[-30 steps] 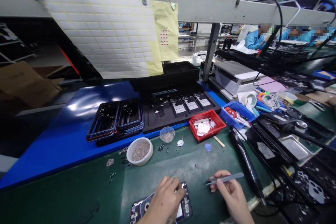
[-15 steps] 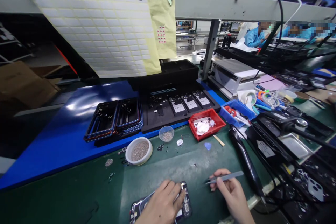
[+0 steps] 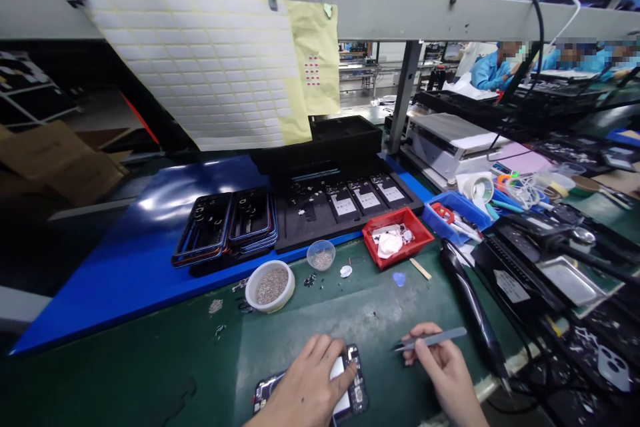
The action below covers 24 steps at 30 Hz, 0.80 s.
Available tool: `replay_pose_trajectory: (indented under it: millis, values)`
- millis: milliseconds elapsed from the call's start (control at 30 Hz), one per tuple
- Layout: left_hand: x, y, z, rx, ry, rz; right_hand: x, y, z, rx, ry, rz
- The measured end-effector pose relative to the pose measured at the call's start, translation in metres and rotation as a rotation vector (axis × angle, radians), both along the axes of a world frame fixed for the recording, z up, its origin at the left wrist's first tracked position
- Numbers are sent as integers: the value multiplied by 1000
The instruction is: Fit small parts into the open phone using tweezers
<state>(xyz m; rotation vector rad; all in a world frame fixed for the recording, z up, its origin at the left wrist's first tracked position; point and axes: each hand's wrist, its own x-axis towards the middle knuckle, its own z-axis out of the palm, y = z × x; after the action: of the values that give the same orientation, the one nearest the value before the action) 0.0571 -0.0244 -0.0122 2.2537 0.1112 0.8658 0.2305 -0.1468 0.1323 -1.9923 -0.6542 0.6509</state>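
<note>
An opened smartphone with its inner parts and a white battery showing lies on the green mat at the lower middle. Over its middle rests my left hand, its fingers bent along the far edge and the thumb on the inner parts, holding the phone against the mat. Much of the phone is hidden under that hand. Grey tweezers are pinched between the thumb and fingers of my right hand, to the right of the phone. Their tips point left, above the mat and apart from the phone.
Tubs of screws stand beyond the phone. Behind them are stacked phone frames, a black tray, a red bin and a blue bin. A black-handled tool lies at right. Co-workers sit far right.
The view has shifted slightly. My left thumb and fingers have moved a little on the phone, showing more of the white battery. My right hand still holds the tweezers in nearly the same place.
</note>
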Motion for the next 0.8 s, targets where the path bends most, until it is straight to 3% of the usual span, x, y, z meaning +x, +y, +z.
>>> replay_pose_trajectory:
  millis: [200,300,433,633,733,800]
  values:
    - [-12,20,17,-182,94,-81,-8,6,2,31,-35,-77]
    - [-19,26,19,-221,69,-108,-9,7,2,33,-27,-81]
    - [-19,20,14,-53,3,-125,-8,6,3,29,-25,-89]
    - [-12,10,18,186,45,75,-8,5,2,27,-19,-66]
    - [-9,9,17,193,54,73,-5,4,1,1,-22,-45]
    - [-10,8,15,101,19,44,2,2,4,-92,26,16]
